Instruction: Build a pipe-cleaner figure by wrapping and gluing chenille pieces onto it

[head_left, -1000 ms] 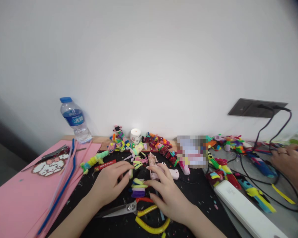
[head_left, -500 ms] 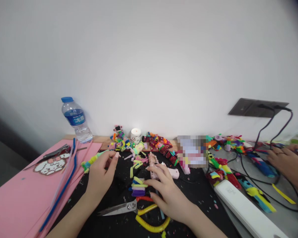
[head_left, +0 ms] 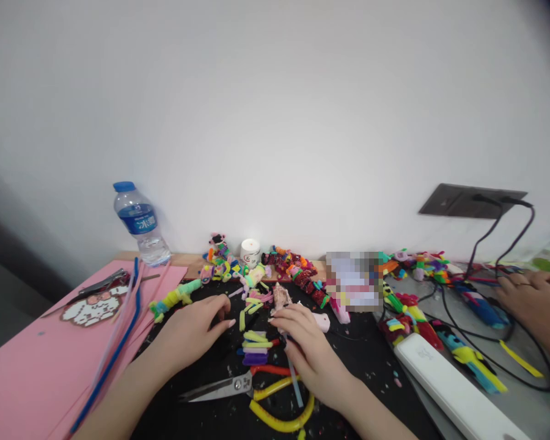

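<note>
My right hand (head_left: pixel 305 345) is wrapped over the body of a pink hot glue gun (head_left: pixel 321 322). Its speckled, stained nozzle end (head_left: pixel 282 296) points toward the wall, and a translucent glue stick (head_left: pixel 295 382) juts out behind. My left hand (head_left: pixel 206 324) hovers over the black mat with bent fingers; thumb and forefinger are apart and nothing shows between them. Left of it lies a green and yellow pipe cleaner figure (head_left: pixel 176 298). Between the hands sits a small stack of cut pipe cleaner pieces (head_left: pixel 255 348), with scissors (head_left: pixel 238 385) with red and yellow handles in front.
A water bottle (head_left: pixel 140 223) stands at back left beside pink sheets (head_left: pixel 22 360) carrying long pipe cleaners (head_left: pixel 114 348). Pipe cleaner figures line the wall around a white cup (head_left: pixel 250 252). At right are a white bar-shaped device (head_left: pixel 453 385), black cables (head_left: pixel 467 342) and another person's hand (head_left: pixel 527 299).
My left hand has moved right and away from the green and yellow figure. My right hand has closed over the glue gun, and the glue stick behind it shows more.
</note>
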A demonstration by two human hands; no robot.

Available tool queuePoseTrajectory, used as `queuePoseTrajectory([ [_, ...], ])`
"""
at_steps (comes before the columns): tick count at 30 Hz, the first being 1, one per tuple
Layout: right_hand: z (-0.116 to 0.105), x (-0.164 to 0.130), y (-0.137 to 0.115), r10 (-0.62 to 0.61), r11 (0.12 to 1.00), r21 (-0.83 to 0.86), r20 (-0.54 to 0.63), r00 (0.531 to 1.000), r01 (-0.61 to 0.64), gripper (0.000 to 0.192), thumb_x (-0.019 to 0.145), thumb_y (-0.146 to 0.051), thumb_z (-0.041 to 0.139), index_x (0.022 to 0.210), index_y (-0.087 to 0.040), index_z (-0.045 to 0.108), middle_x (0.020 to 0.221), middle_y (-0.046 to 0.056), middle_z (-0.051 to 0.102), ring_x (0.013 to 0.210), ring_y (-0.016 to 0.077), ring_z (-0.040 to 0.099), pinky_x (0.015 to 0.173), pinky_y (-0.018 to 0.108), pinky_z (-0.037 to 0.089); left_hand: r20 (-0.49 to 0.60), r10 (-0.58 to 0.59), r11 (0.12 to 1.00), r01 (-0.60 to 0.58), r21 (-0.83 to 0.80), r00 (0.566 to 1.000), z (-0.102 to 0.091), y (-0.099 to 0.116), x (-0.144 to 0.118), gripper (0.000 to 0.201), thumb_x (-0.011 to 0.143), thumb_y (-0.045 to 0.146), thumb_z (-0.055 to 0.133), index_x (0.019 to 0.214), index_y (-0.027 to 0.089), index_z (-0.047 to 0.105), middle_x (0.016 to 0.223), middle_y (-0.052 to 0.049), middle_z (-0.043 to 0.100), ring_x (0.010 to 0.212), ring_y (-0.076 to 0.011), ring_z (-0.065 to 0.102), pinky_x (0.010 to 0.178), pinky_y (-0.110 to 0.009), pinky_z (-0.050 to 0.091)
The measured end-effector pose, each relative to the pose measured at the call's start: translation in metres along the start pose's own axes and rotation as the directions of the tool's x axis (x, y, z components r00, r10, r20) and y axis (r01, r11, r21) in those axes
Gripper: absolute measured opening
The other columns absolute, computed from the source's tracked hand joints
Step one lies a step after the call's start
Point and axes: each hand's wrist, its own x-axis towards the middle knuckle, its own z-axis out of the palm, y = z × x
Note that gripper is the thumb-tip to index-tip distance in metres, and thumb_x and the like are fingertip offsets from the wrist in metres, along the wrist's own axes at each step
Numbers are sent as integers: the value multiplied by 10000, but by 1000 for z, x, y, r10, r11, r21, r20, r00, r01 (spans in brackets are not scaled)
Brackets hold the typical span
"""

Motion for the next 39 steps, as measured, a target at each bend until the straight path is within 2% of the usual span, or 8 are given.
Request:
queuePoseTrajectory([
  [4, 1, 0, 9, 22, 999, 35, -176, 984, -16, 338, 836, -83, 390, 1125, -209, 512, 1118, 79, 547, 1086, 212, 452, 953, 409, 374, 130, -3, 993, 18, -119, 992, 7, -11, -2, 139, 725, 271, 554, 841, 197, 529, 874, -14, 568, 644, -160, 545, 567, -242, 362],
  [9, 0, 0, 11, 33, 999, 47, -223, 974, -23, 304, 842, -90, 394, 1084, -208, 535, 1067, 81, 569, 1034, 210, 486, 904, 393, 408, 216, 21, 986, 16, -168, 976, 14, -24, 3, 70, 704, 242, 545, 691, 173, 542, 794, -11, 557, 671, -165, 537, 578, -234, 367],
  [12, 1, 0, 12, 57, 998, 37, -240, 969, -49, 294, 840, -93, 401, 1078, -203, 534, 1058, 83, 565, 1029, 210, 488, 898, 383, 411, 171, 16, 982, 17, -189, 985, 12, -22, 6, 93, 738, 252, 512, 682, 179, 513, 700, 8, 553, 645, -161, 527, 564, -228, 354],
  [15, 1, 1, 16, 103, 993, -20, -290, 951, -113, 302, 809, -81, 415, 1064, -191, 533, 1051, 87, 556, 1019, 218, 490, 891, 381, 414, 41, -20, 966, 30, -259, 999, 10, -14, 8, 114, 772, 271, 484, 698, 184, 494, 598, 33, 522, 564, -150, 508, 519, -221, 340],
  [19, 2, 1, 25, 194, 957, -152, -295, 936, -247, 461, 679, -26, 428, 1111, -168, 504, 1083, 96, 527, 1032, 242, 471, 892, 403, 397, -100, -69, 910, 21, -414, 993, 11, -3, 10, 120, 764, 279, 507, 722, 177, 553, 632, 12, 588, 619, -169, 567, 573, -235, 397],
  [26, 5, 1, 32, 302, 889, -292, -207, 931, -353, 510, 625, -98, 485, 1129, -170, 508, 1083, 97, 512, 1006, 268, 457, 861, 399, 381, 12, -141, 674, 105, -732, 990, 20, 6, 11, 249, 710, 241, 543, 924, 168, 649, 953, -52, 694, 873, -227, 647, 777, -298, 480],
  [30, 6, 0, 37, 343, 860, -327, -200, 918, -392, 467, 633, -129, 506, 1096, -182, 538, 1001, 77, 566, 965, 264, 482, 821, 378, 386, 37, -201, 546, 143, -826, 979, 24, 7, 12, 290, 687, 276, 583, 934, 134, 636, 878, -75, 711, 833, -249, 665, 742, -331, 510],
  [39, 0, 2, 35, 298, 913, -175, -327, 897, -368, 371, 666, -153, 548, 1036, -185, 566, 949, 62, 608, 888, 236, 560, 763, 325, 426, -51, -208, 591, 83, -803, 977, 37, 11, 11, 186, 713, 321, 600, 752, 141, 580, 619, -12, 655, 620, -183, 641, 615, -278, 503],
])
